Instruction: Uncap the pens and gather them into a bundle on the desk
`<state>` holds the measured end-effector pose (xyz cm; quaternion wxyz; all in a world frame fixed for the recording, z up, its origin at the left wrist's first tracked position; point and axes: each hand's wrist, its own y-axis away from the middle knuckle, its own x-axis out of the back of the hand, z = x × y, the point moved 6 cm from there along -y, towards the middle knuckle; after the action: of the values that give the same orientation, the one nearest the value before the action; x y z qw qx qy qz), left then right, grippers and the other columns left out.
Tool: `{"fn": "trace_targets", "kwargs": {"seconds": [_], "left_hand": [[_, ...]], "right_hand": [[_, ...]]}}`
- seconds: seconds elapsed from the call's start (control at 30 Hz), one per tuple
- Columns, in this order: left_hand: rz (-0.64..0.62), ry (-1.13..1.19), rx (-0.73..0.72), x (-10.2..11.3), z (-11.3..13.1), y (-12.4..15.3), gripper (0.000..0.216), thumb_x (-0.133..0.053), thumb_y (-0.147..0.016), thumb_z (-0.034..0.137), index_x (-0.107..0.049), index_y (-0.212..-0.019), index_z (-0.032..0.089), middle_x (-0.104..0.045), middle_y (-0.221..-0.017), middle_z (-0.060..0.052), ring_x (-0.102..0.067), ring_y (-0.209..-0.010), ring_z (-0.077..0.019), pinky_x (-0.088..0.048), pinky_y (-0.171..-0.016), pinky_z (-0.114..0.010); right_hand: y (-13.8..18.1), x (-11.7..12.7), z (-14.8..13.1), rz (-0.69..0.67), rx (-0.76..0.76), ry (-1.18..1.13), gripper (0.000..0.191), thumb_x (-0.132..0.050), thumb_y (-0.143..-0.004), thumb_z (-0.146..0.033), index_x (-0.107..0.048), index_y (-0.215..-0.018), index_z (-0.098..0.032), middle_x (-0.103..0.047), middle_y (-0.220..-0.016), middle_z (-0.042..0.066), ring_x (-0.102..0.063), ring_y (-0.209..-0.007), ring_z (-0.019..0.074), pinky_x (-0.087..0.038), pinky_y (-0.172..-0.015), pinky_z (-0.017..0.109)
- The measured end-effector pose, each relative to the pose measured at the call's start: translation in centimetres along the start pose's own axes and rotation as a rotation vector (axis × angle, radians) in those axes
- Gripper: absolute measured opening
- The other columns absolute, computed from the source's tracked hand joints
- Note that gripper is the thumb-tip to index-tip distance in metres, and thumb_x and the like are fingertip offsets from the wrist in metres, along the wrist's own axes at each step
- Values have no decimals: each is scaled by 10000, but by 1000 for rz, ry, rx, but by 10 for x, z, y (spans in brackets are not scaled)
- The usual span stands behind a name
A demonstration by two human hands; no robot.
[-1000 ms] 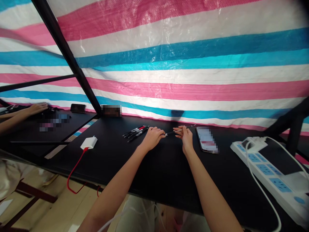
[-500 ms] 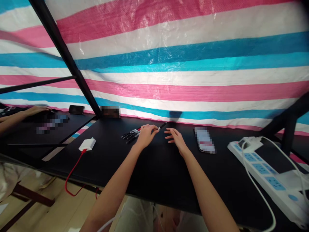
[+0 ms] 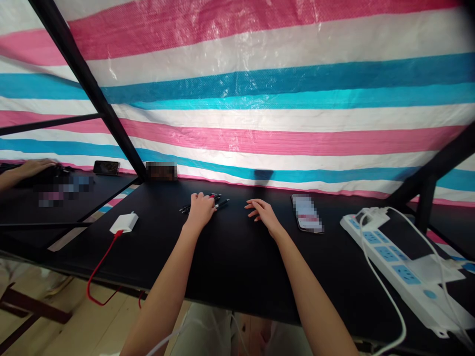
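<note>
My left hand [image 3: 201, 206] is over a small bunch of pens, its fingers curled down on a black pen [image 3: 222, 203] that sticks out to the right. Under and around this hand lie several other black pens [image 3: 184, 209], one with a red part, partly hidden by the fingers. My right hand [image 3: 261, 213] hovers just right of the pens, holding nothing, its fingers apart and slightly bent. Right of it, a phone [image 3: 308, 213] with a lit, blurred screen lies on the black table [image 3: 245, 267].
A white power strip [image 3: 393, 262] with cables occupies the right side. At the left are a white charger [image 3: 123, 223] with a red cable and a dark phone [image 3: 106, 167]. Another person's hand [image 3: 39, 167] rests far left. Striped sheeting [image 3: 260, 113] and a black post [image 3: 111, 118] stand behind.
My left hand has moved left with the pen, from the gap between the hands to the bunch. My right hand stays open nearby. The view has shifted slightly right.
</note>
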<state>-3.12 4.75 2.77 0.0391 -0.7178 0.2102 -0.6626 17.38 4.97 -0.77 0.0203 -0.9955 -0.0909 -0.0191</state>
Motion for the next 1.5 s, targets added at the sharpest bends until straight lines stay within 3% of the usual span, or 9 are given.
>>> {"fn": "trace_targets", "kwargs": {"seconds": [0.1,0.23,0.4,0.53,0.63,0.77,1.03,1.3,1.5], "left_hand": [[-3,-11,88,0,-10,5,134,-523,-767,297,-558,-810,175,-601,-815,-90,-482,-867,-261,-265,-768,-400],[28,62,145,2,-17,4,293,-550,-758,277,-458,-1025,199,-566,-913,-71,-519,-864,-230,-309,-749,-348],[79,302,-42,9,17,-1,305,-505,-794,343,-399,-1043,203,-501,-983,-54,-527,-849,-175,-369,-693,-265],[94,337,-156,13,50,2,200,-409,-843,338,-417,-986,198,-501,-917,-38,-523,-768,-151,-383,-646,-253],[88,343,-199,14,59,3,164,-390,-852,319,-425,-956,197,-508,-882,-27,-518,-750,-142,-388,-647,-251],[103,323,-160,13,46,2,134,-388,-855,300,-427,-932,197,-518,-858,-21,-512,-769,-144,-382,-651,-248],[128,170,68,11,10,-1,108,-396,-848,290,-462,-864,206,-534,-847,-33,-489,-826,-169,-360,-640,-259],[94,68,107,10,16,1,163,-432,-826,292,-470,-946,189,-530,-909,-73,-453,-878,-206,-364,-704,-296],[158,-56,221,11,6,5,285,-465,-804,302,-421,-1045,155,-491,-973,-105,-441,-912,-241,-364,-715,-323]], "right_hand": [[-1,-1,3,-9,-3,17,270,-440,-778,-363,-583,-932,-193,-643,-907,57,-594,-593,101,-387,-426,165],[-2,-4,5,-29,-3,31,274,-441,-774,-366,-582,-929,-189,-640,-872,52,-581,-572,97,-383,-424,169],[-2,-4,5,-56,1,25,326,-387,-794,-412,-583,-911,-178,-616,-746,30,-519,-477,72,-358,-403,170],[-3,3,5,-1,34,71,355,-379,-787,-433,-592,-900,-172,-577,-668,9,-460,-417,62,-313,-370,174],[-5,5,8,27,36,129,359,-368,-787,-428,-597,-891,-172,-555,-634,-1,-434,-395,66,-291,-354,182],[-5,-1,10,6,50,251,343,-353,-799,-397,-605,-878,-178,-562,-619,-5,-441,-398,72,-328,-398,197],[-1,-6,7,-7,72,399,257,-395,-788,-313,-622,-854,-211,-607,-637,-18,-476,-434,82,-381,-508,218],[3,-9,3,-44,88,428,222,-408,-788,-285,-620,-832,-237,-622,-641,-37,-493,-446,84,-377,-540,226],[3,-10,2,-58,100,500,227,-396,-797,-277,-620,-833,-261,-632,-661,-51,-508,-460,86,-368,-541,227]]}}
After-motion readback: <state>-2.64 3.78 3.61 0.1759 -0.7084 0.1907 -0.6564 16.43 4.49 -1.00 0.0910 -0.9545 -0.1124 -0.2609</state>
